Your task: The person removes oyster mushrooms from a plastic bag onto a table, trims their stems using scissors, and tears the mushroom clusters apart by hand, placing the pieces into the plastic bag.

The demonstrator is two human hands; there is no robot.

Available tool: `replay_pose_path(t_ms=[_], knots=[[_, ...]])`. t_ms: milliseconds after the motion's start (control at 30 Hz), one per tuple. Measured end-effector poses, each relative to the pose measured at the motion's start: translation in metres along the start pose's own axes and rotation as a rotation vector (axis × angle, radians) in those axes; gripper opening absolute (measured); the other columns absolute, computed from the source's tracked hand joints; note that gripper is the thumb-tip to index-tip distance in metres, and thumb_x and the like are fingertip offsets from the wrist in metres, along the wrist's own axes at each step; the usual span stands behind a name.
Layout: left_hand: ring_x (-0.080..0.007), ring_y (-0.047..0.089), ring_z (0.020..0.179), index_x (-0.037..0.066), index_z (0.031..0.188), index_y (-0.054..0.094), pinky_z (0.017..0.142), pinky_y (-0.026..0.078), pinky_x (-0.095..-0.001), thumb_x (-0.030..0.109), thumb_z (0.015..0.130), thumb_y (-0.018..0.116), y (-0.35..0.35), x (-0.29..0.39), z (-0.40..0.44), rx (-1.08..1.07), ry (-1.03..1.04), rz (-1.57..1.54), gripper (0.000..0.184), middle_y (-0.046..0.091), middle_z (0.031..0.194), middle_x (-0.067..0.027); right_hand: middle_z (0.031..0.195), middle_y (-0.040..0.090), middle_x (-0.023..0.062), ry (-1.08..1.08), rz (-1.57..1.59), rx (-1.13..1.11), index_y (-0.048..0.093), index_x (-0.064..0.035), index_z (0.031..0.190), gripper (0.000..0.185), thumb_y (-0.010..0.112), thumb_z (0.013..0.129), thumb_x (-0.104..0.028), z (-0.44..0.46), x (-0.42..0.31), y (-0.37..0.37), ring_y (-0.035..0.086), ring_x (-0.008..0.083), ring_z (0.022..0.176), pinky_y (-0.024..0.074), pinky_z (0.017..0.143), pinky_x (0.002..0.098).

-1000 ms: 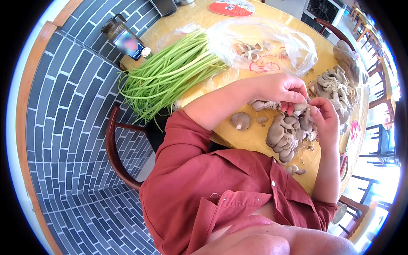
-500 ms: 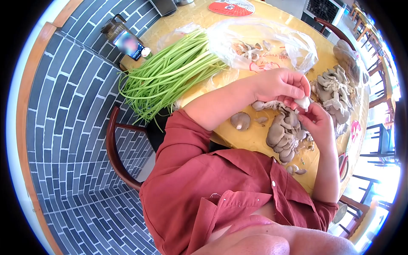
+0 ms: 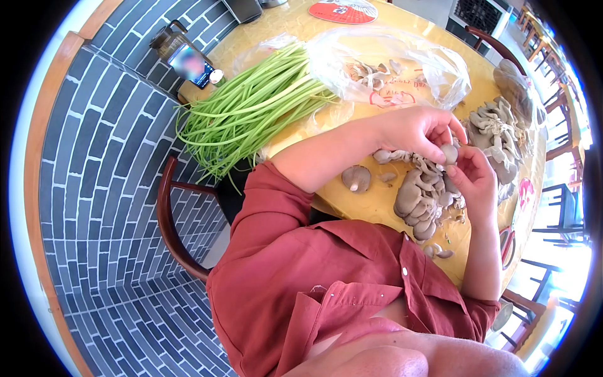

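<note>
A small grey oyster mushroom (image 3: 449,154) is pinched between my two hands. My left hand (image 3: 424,135) reaches across from the left, its thumb and fingers closed on the mushroom from above. My right hand (image 3: 472,179) holds it from below between thumb and fingertips. Directly under the hands lies a cluster of oyster mushrooms (image 3: 418,201), partly covered by them. To its left are a single mushroom (image 3: 357,178) with its pale stem showing and a small piece. A bigger oyster mushroom clump (image 3: 496,135) rests beyond my right hand.
Long green stalks (image 3: 251,107) spread over the left of the yellow table (image 3: 326,198). A clear plastic bag (image 3: 433,56) with mushroom pieces lies beyond my left hand. A phone (image 3: 191,66) leans on a dark jug (image 3: 168,39) by the brick wall. A red fan (image 3: 342,11) is at the far edge.
The mushroom between my hands has turned from its white side to its grey cap. My left hand has shifted slightly down and its fingers have spread a little.
</note>
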State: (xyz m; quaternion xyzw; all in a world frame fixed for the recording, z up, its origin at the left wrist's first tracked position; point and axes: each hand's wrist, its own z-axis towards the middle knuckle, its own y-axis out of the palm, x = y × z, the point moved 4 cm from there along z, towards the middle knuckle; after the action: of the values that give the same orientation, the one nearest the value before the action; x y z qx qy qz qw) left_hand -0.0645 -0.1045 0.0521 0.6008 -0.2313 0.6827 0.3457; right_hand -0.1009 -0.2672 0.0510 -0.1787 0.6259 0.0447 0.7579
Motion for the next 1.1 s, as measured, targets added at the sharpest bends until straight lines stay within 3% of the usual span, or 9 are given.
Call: replay_pose_path(t_ms=[133,267,433,667,767,867,967,1067,1100], knots=[[-0.0083,0.055,0.075,0.003,0.107,0.057,0.068,0.047,-0.0226,0.004,0.076,0.071,0.003,-0.002,-0.001,0.031,-0.037,0.147,0.034,0.057,0.084,-0.0027,0.083,0.06,0.0019,0.205,0.221,-0.062,0.058,0.0014,0.098,0.017,0.065,0.083,-0.005,0.0,0.014,-0.006,0.055,0.0067,0.073,0.0431,0.062,0.0181],[-0.0078,0.056,0.073,0.002,0.097,0.06,0.066,0.047,-0.0216,0.008,0.073,0.076,0.002,-0.007,-0.001,0.134,-0.154,0.087,0.03,0.061,0.081,-0.0028,0.088,0.062,0.0043,0.149,0.248,-0.014,0.057,0.0025,0.1,0.018,0.062,0.084,-0.001,0.001,0.011,-0.006,0.058,0.0087,0.076,0.0482,0.066,0.0203],[-0.0065,0.058,0.071,0.002,0.088,0.062,0.064,0.048,-0.0211,0.01,0.072,0.078,0.004,-0.004,-0.003,0.17,-0.087,0.236,0.024,0.064,0.078,-0.0021,0.091,0.061,0.0059,0.12,0.242,0.002,0.056,0.0039,0.101,0.017,0.058,0.085,0.002,-0.001,0.006,-0.001,0.06,0.0098,0.079,0.0517,0.072,0.023],[-0.0069,0.059,0.068,0.003,0.083,0.062,0.061,0.048,-0.0214,0.008,0.07,0.078,0.007,-0.003,-0.004,0.145,-0.105,0.227,0.021,0.064,0.077,-0.0013,0.092,0.059,0.0053,0.053,0.117,-0.012,0.055,0.0057,0.099,0.018,0.056,0.082,0.009,-0.002,0.005,0.0,0.059,0.0101,0.077,0.0503,0.069,0.0207],[-0.0075,0.059,0.067,0.003,0.083,0.061,0.06,0.048,-0.0211,0.007,0.071,0.077,0.009,-0.001,-0.004,0.149,-0.036,0.278,0.021,0.063,0.075,-0.0022,0.093,0.058,0.0057,0.004,0.072,0.003,0.056,0.0056,0.098,0.018,0.055,0.081,0.011,-0.003,0.006,-0.001,0.059,0.01,0.076,0.0494,0.068,0.02],[-0.0076,0.06,0.067,0.002,0.084,0.061,0.059,0.048,-0.0216,0.005,0.071,0.076,0.01,0.002,-0.003,0.105,0.195,0.444,0.02,0.063,0.08,-0.0032,0.096,0.058,0.0071,0.005,0.087,0.012,0.056,0.005,0.097,0.016,0.053,0.082,0.009,-0.003,0.007,-0.002,0.059,0.0099,0.075,0.0489,0.068,0.0201],[-0.0091,0.06,0.068,0.003,0.085,0.06,0.058,0.048,-0.0238,0.001,0.072,0.073,0.007,-0.004,-0.005,0.085,0.01,0.08,0.018,0.061,0.085,-0.0058,0.099,0.059,0.0097,0.086,0.34,0.024,0.056,0.0043,0.1,0.015,0.051,0.085,0.004,-0.002,0.011,-0.007,0.06,0.0117,0.075,0.0491,0.067,0.0214],[-0.0132,0.06,0.069,0.003,0.086,0.06,0.058,0.049,-0.026,-0.001,0.074,0.07,-0.012,-0.002,-0.006,0.15,0.139,-0.323,0.016,0.06,0.091,-0.0085,0.098,0.06,0.0113,0.086,0.762,0.092,0.056,0.0038,0.103,0.017,0.049,0.088,0.0,0.002,0.016,-0.018,0.061,0.0138,0.076,0.0494,0.067,0.0229],[-0.0172,0.061,0.077,0.003,0.085,0.06,0.065,0.05,-0.0265,-0.001,0.075,0.067,-0.019,-0.002,-0.005,0.134,0.212,-0.512,0.013,0.06,0.095,-0.0107,0.097,0.061,0.0116,0.074,0.846,0.128,0.056,0.0038,0.104,0.017,0.049,0.089,0.0,0.003,0.014,-0.021,0.061,0.0144,0.077,0.0494,0.066,0.023]])
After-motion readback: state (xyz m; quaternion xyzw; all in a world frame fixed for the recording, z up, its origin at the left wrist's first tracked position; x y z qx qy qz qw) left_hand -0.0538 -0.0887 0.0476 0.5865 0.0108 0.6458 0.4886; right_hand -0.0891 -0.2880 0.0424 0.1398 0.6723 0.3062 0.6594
